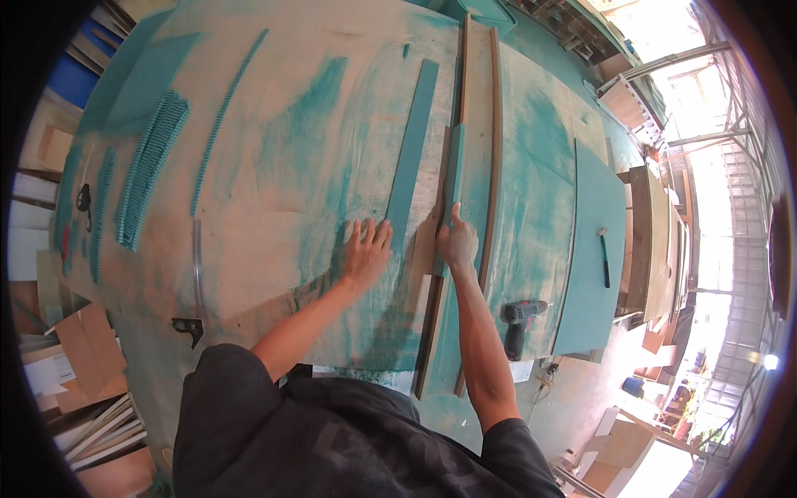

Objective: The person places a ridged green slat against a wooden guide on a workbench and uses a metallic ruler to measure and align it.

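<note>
On table (282,191): strip (413,141) just right of left hand (368,249). Two bars (496,124) right of strip, right hand (459,242) over left bar. Drill (519,319) right of bars, near side. Farther right, panel (588,232), hammer (605,257) on it. Left: square (198,274).

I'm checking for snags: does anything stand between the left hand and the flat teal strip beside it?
Nothing visible does. The left hand lies at the left edge of the flat teal strip, by its near end; the drill lies off to the right.
</note>
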Available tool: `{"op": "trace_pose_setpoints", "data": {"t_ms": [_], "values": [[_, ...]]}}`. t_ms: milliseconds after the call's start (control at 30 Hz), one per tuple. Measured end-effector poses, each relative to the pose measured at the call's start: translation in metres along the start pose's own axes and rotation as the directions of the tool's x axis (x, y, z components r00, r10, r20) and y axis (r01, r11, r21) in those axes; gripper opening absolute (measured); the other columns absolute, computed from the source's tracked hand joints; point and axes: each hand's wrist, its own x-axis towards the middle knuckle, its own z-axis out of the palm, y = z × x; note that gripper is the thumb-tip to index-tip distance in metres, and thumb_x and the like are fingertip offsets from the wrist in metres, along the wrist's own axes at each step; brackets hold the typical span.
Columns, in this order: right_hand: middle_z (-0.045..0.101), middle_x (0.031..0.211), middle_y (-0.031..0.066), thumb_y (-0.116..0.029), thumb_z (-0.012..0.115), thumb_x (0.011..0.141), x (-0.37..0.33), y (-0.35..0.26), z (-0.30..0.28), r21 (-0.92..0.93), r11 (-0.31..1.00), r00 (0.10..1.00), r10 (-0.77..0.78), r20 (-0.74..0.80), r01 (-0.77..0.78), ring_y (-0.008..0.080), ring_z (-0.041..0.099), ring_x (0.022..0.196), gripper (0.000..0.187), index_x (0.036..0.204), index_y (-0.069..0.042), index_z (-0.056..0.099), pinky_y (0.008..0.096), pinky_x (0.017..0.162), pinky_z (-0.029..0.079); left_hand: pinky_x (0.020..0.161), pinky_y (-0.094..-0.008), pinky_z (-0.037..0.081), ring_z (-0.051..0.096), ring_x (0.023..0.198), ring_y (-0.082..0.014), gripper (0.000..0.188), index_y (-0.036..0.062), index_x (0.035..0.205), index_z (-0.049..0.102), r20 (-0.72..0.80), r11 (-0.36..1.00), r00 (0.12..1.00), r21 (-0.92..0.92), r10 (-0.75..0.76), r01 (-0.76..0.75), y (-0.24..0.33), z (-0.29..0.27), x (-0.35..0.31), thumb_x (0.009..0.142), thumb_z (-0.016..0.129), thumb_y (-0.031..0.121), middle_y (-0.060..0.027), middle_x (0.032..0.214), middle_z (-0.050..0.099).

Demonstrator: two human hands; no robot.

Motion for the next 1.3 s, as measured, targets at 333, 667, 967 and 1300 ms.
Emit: {"op": "trace_pose_setpoints", "data": {"t_ms": [333, 667, 967, 1300], "values": [[0.068, 0.086, 0.0239, -0.014, 0.065, 0.09, -0.004, 0.004, 0.003, 0.027, 1.0, 1.0, 0.001, -0.031, 0.0, 0.0391, 0.071, 0.081, 0.072, 0.158, -0.006, 0.044, 0.0485, 0.071, 0.056, 0.111, -0.0514, 0.043, 0.062, 0.126, -0.0371, 0.037, -0.0012, 0.123, 0.071, 0.235, 0.741, 0.966, -0.628, -0.11, 0.238, -0.014, -0.09, -0.007, 0.099, 0.062, 0.026, -0.0193, 0.13, 0.069], [0.068, 0.092, 0.0253, -0.015, 0.068, 0.089, -0.001, -0.007, 0.002, 0.037, 0.999, 0.999, 0.039, -0.022, -0.038, 0.0399, 0.072, 0.085, 0.072, 0.157, -0.01, 0.047, 0.0495, 0.075, 0.058, 0.11, -0.0464, 0.045, 0.059, 0.13, -0.0438, 0.057, -0.0061, 0.132, 0.064, 0.104, 0.2, 0.911, -0.96, -0.4, 0.197, -0.007, -0.009, 0.252, 0.105, 0.043, 0.039, -0.0308, 0.131, 0.065], [0.067, 0.094, 0.0222, -0.017, 0.065, 0.093, -0.009, 0.001, -0.006, 0.058, 0.991, 0.992, 0.115, 0.05, -0.118, 0.0385, 0.071, 0.087, 0.071, 0.16, -0.012, 0.042, 0.0499, 0.074, 0.058, 0.124, -0.0459, 0.03, 0.04, 0.148, -0.0449, 0.089, -0.0136, 0.146, 0.048, 0.489, 0.028, 0.851, -0.864, -0.192, 0.502, 0.012, 0.036, 0.313, 0.108, 0.019, 0.062, -0.0367, 0.151, 0.048], [0.067, 0.094, 0.0188, -0.019, 0.066, 0.094, -0.038, -0.014, -0.02, -0.002, 0.991, 0.989, 0.131, 0.075, -0.131, 0.0365, 0.07, 0.081, 0.074, 0.162, -0.01, 0.037, 0.0472, 0.07, 0.056, 0.129, -0.0402, 0.019, 0.026, 0.157, -0.0352, 0.101, -0.0118, 0.16, 0.019, 0.493, -0.146, 0.869, -0.863, -0.039, 0.484, -0.005, 0.038, 0.329, 0.105, 0.017, 0.073, -0.0304, 0.169, 0.02]]}}
